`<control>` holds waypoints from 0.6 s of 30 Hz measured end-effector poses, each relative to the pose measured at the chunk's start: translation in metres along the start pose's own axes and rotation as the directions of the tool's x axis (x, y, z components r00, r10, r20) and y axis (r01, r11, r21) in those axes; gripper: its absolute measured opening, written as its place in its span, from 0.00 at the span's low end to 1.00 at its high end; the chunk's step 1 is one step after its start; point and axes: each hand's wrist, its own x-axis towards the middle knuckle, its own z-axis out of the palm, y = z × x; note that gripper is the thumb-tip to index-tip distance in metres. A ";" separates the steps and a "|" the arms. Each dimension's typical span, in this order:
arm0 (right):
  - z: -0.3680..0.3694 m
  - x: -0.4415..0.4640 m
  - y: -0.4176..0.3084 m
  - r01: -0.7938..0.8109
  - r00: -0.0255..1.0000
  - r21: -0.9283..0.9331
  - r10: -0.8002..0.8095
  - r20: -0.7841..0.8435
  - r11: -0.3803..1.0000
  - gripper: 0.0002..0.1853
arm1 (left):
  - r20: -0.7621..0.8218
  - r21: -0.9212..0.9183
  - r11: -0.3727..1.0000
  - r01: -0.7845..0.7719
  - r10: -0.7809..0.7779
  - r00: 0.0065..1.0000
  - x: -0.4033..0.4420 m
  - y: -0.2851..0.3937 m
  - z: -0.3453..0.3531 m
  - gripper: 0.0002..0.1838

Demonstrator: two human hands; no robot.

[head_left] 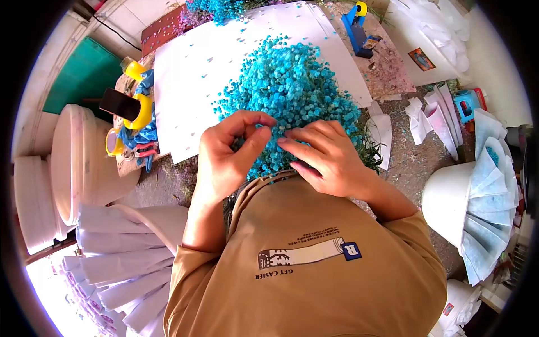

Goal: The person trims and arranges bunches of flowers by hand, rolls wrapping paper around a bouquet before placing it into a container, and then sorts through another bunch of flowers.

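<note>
A big bunch of small bright blue dried flowers, like baby's breath (292, 84), rests against the table's near edge, its heads over the white paper. At the bunch's near left side is my left hand (230, 149), fingers curled, with thumb and forefinger close together; anything pinched there is too small to make out. My right hand (328, 154) lies over the near right side of the blossoms, fingers stretched and slightly apart, touching them. The stems are mostly hidden below my hands and in front of my brown shirt.
White paper sheets (185, 95) cover the table. A blue tape dispenser (356, 31) stands at the back right. Yellow tape rolls and a phone (119, 104) are at the left. Buckets with folded white wrapping (126, 258) and pale blue wrapping (488, 208) flank me.
</note>
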 end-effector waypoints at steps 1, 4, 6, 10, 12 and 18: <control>0.002 -0.002 0.000 0.007 1.000 -0.009 -0.008 -0.024 1.000 0.25 | -0.031 -0.023 0.999 0.023 -0.024 0.999 0.002 -0.002 0.000 0.07; 0.004 -0.006 0.003 0.010 0.998 -0.007 -0.010 -0.054 1.000 0.25 | -0.074 -0.028 0.999 0.035 -0.037 0.997 0.006 -0.010 -0.004 0.08; 0.006 -0.007 0.004 0.008 0.998 0.013 -0.007 -0.059 1.000 0.25 | -0.067 0.131 0.990 0.045 -0.037 0.997 0.006 -0.009 -0.005 0.07; 0.009 -0.006 0.004 0.009 0.998 0.017 -0.008 -0.063 1.000 0.22 | -0.093 0.276 0.957 0.089 -0.065 0.994 0.013 -0.010 0.003 0.07; 0.010 -0.007 0.005 0.017 0.998 -0.009 -0.018 -0.062 1.000 0.21 | -0.089 0.323 0.943 0.080 -0.054 0.995 0.017 -0.009 0.004 0.08; 0.010 -0.012 0.007 0.017 0.997 -0.010 -0.017 -0.076 1.000 0.19 | 0.002 0.287 0.954 0.084 -0.088 0.996 0.026 -0.010 0.000 0.08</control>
